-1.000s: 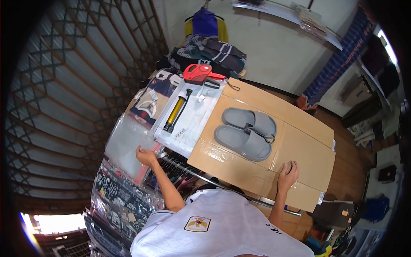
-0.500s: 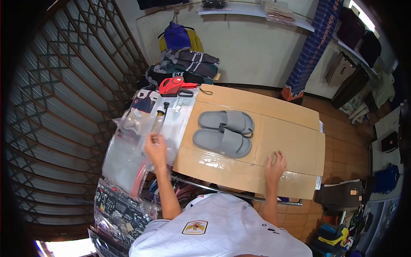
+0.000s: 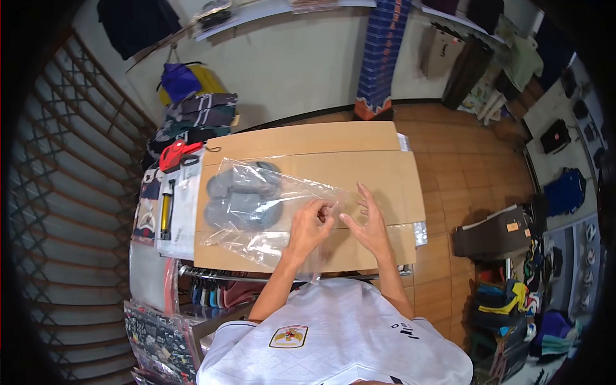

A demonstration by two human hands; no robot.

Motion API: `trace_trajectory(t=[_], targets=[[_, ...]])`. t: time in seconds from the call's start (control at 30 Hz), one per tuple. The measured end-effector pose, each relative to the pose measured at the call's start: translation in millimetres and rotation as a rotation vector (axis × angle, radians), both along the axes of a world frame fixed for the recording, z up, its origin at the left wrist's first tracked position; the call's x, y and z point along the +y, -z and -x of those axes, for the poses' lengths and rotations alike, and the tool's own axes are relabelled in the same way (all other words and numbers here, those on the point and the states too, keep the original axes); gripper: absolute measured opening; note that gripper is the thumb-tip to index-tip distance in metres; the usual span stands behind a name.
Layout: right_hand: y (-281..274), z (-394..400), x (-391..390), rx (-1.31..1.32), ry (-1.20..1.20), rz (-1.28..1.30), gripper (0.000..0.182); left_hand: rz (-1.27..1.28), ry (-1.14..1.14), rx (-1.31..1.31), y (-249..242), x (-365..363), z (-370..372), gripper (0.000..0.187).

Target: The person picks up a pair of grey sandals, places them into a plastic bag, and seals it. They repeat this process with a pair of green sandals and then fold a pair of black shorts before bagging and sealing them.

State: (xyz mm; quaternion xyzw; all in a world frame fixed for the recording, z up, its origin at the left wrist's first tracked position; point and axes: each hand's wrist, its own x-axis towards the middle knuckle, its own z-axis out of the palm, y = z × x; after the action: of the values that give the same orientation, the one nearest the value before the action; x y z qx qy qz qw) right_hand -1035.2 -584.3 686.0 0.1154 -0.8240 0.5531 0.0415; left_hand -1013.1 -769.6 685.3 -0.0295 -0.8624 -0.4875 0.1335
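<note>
A clear plastic bag [image 3: 289, 186] stretches over the cardboard [image 3: 359, 138] and covers the pair of grey slide sandals [image 3: 247, 196]. My left hand [image 3: 312, 224] pinches the bag near its right end, fingers curled together. Just right of it is my right hand [image 3: 369, 224], with fingers and thumb spread apart beside the bag's edge and nothing gripped. Through the film the sandals look hazy, lying side by side on the left part of the cardboard.
A red tagging tool [image 3: 176, 156] and a yellow-black cutter [image 3: 166, 212] lie at the table's left. Folded clothes [image 3: 199, 115] are stacked behind. A metal rail [image 3: 224, 277] with hangers runs along the front edge. Dark folded trousers [image 3: 491, 234] are on the right.
The view has turned right. My left hand has moved from the left side to over the cardboard, bringing the clear bag across the sandals. My right hand has lifted off the cardboard and opened.
</note>
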Motion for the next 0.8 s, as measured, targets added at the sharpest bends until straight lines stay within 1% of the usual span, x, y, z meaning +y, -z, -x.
trace_trajectory(t=[0.03, 0.13, 0.23, 0.33, 0.37, 0.47, 0.57, 0.67, 0.7, 0.8], targets=[[0, 5, 12, 0.013, -0.014, -0.014, 0.074, -0.015, 0.045, -0.028, -3, 18, 0, 0.028], [17, 20, 49, 0.023, -0.027, -0.020, 0.057, -0.041, 0.172, -0.058, -2, 61, 1, 0.029], [35, 25, 81, 0.076, 0.046, -0.018, 0.034, 0.002, 0.254, -0.091, 5, 91, -1, 0.041], [35, 21, 109, 0.016, 0.178, -0.016, 0.024, 0.084, 0.284, -0.144, -2, 116, -8, 0.054], [39, 22, 121, 0.037, 0.205, -0.024, 0.024, 0.119, 0.288, -0.165, -5, 125, -12, 0.058], [50, 21, 162, 0.076, 0.308, -0.054, 0.025, 0.234, 0.342, -0.195, 15, 137, -17, 0.063], [55, 16, 197, 0.085, 0.440, -0.065, 0.028, 0.247, 0.394, -0.222, 9, 141, -15, 0.057], [54, 7, 226, -0.064, 0.581, -0.116, 0.027, 0.347, 0.438, -0.198, 10, 143, -1, 0.054], [62, 6, 234, 0.004, 0.614, -0.065, 0.029, 0.299, 0.463, -0.210, 6, 144, 7, 0.052], [79, -5, 258, -0.061, 0.738, -0.037, 0.029, 0.426, 0.463, -0.111, 15, 146, 40, 0.045]])
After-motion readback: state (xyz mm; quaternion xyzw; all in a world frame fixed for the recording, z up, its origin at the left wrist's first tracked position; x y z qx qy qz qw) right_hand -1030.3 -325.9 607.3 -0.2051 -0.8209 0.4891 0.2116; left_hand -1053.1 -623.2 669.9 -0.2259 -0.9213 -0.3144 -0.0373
